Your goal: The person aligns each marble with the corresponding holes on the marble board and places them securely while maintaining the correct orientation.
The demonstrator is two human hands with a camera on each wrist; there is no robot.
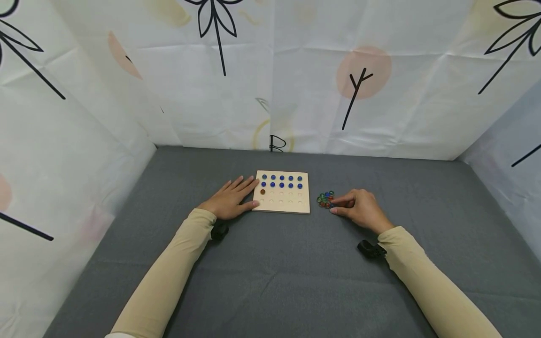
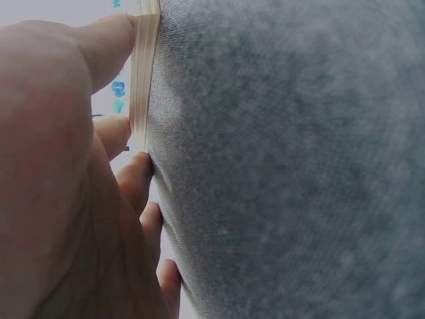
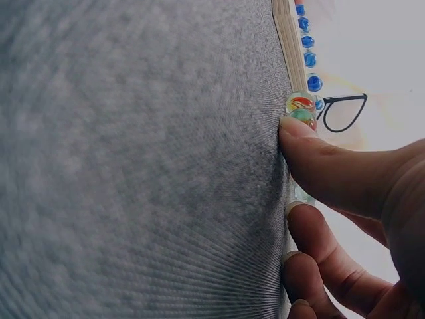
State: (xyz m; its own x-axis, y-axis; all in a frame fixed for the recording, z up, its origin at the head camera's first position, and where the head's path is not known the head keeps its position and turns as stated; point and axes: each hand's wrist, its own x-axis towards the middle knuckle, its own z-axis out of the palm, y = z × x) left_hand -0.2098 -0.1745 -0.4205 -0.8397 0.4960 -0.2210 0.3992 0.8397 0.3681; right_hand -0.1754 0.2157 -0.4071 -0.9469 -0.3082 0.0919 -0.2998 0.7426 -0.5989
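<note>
Head view: pale board (image 1: 282,197) lies toward the far edge of the grey-clothed bench (image 1: 262,281), well apart from both far corners; its two far rows hold blue marbles (image 1: 282,185), and one brown marble (image 1: 263,191) sits at the left end of the third row, the remaining hollows bare. Left hand (image 1: 230,201) spread, fingers nearly straight, touching the board's left edge, grasping nothing. Right hand (image 1: 361,210) at the near right side of the loose pile (image 1: 325,199), just beside the board's right edge; thumb and forefinger bent and slightly parted, whether a marble is pinched between them cannot be told. Judged risks: a fingertip nudging the pile could scatter it, since the marbles are round and smooth; a glancing pinch could squirt one away. Left wrist view: thumb and fingertips meet the board's straight, striped, wood-like side; a hard sideways push there might slide the board or jolt marbles from their shallow seats. Right wrist view: glassy marble with red-yellow swirls (image 3: 300,104) and a greenish marble (image 3: 303,118) beside the thumb tip; fine woven cloth underneath, probably grippy enough to slow rolling, not prevent it.
</note>
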